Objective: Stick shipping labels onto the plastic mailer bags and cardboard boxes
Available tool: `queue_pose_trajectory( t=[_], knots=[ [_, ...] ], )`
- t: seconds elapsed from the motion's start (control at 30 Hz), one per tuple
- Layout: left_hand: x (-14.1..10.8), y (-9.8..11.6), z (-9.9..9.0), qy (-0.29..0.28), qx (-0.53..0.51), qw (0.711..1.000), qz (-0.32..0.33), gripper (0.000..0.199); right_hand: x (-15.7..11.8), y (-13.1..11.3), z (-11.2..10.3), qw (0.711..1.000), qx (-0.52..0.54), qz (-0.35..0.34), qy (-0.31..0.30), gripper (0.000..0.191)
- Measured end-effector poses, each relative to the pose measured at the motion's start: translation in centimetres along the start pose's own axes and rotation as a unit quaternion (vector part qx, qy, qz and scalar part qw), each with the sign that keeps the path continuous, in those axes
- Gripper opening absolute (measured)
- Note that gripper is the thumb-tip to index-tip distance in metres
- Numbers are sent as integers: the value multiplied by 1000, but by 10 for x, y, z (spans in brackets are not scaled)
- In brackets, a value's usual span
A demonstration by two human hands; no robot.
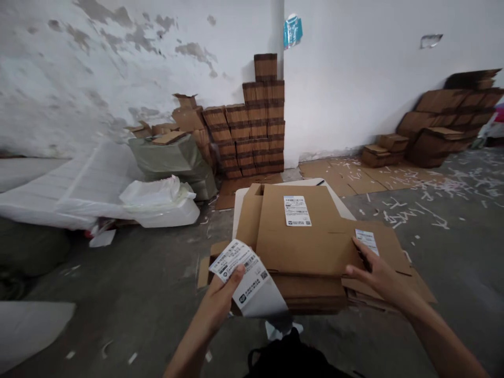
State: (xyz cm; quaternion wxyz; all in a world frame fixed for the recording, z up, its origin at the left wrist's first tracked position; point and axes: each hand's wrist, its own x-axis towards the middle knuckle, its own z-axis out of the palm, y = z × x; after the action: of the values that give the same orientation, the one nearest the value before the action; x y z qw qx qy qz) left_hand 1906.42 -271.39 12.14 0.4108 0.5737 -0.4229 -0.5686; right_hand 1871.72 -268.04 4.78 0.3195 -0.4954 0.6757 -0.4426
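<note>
My left hand (223, 293) grips a strip of printed shipping labels (247, 273), thumb on top, its white lower end hanging down past the near edge of the boxes. On the right, my right hand (374, 270) has its fingers spread over a flattened cardboard sheet (394, 257), fingertips at a shipping label (367, 241) there. Between my hands lies a flat brown carton (303, 244) with another shipping label (297, 211) stuck near its far side. More folded cardboard is stacked beneath it.
The stack rests on a white-topped table (239, 202); a dark pen (321, 183) lies at its far edge. Bundled cartons (255, 128) stand against the wall, with more piled at the right (444, 118). White foam-like packs (159, 202) sit left. Paper scraps litter the floor.
</note>
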Motion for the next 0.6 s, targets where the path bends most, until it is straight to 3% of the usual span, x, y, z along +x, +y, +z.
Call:
queue_pose_trajectory(
  t=[0.13, 0.27, 0.5, 0.6],
  knots=[
    [-5, 2, -1, -9, 8, 1000, -17, 76, -26, 10, 6, 999, -34, 15, 29, 94],
    [-7, 2, -2, 5, 1, 1000, -14, 71, -32, 10, 11, 998, -56, -25, 23, 94],
    [-9, -9, -7, 54, -6, 998, -33, 66, -38, 19, 14, 993, -58, -38, 97, 63],
    [-14, -7, -3, 27, 53, 998, -23, 68, -36, 18, 16, 988, -66, -51, 133, 54]
  ],
)
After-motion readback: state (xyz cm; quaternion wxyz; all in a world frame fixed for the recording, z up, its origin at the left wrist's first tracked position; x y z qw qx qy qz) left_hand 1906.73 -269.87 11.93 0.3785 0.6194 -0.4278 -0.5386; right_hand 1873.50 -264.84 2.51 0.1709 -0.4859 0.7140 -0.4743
